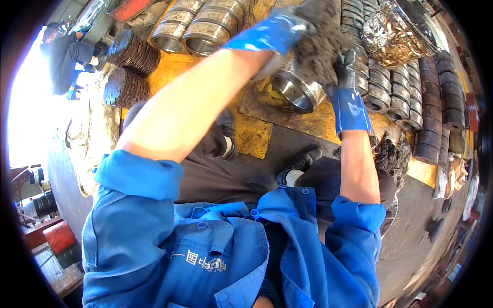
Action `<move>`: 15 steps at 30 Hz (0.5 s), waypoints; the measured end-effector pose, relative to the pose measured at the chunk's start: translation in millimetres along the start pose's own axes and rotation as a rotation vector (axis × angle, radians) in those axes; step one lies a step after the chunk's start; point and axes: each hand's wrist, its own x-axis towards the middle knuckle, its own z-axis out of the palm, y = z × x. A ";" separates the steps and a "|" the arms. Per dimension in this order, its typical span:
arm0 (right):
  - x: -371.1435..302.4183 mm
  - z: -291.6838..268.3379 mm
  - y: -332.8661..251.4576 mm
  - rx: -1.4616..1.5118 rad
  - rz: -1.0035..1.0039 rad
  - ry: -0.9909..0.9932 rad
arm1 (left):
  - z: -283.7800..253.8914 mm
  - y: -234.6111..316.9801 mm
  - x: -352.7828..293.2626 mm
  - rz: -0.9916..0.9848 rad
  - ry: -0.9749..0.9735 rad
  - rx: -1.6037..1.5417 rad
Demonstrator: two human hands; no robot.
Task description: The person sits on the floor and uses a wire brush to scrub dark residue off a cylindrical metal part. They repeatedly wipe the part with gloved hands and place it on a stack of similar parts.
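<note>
Both my hands wear blue gloves with dark, dirty palms and fingers. My left hand reaches far forward, closed on the upper part of a shaggy dark grey rag. The rag hangs blurred between my hands and covers part of the left fingers. At its lower right edge is my right hand, fingers pointing up and apart; whether it touches the rag is hard to tell. Beneath the rag a shiny machined metal ring lies on its side on the yellow, oil-stained surface.
Large metal rings stand at the far side. Stacked dark discs are on the left. Rows of metal cylinders line the right, near a wrapped bundle. More dark shaggy material lies beside my right knee. Another person is at far left.
</note>
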 end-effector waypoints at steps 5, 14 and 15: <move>-9.2 -40.1 0.0 0.003 -0.161 0.185 | 69.8 49.1 -12.2 0.180 -0.301 0.006; -34.1 -156.3 58.6 -0.103 -0.068 0.595 | 28.1 -56.7 34.9 0.480 -0.428 0.828; -40.0 -168.7 68.8 -0.111 -0.015 0.630 | 24.3 -76.5 42.2 0.486 -0.456 1.009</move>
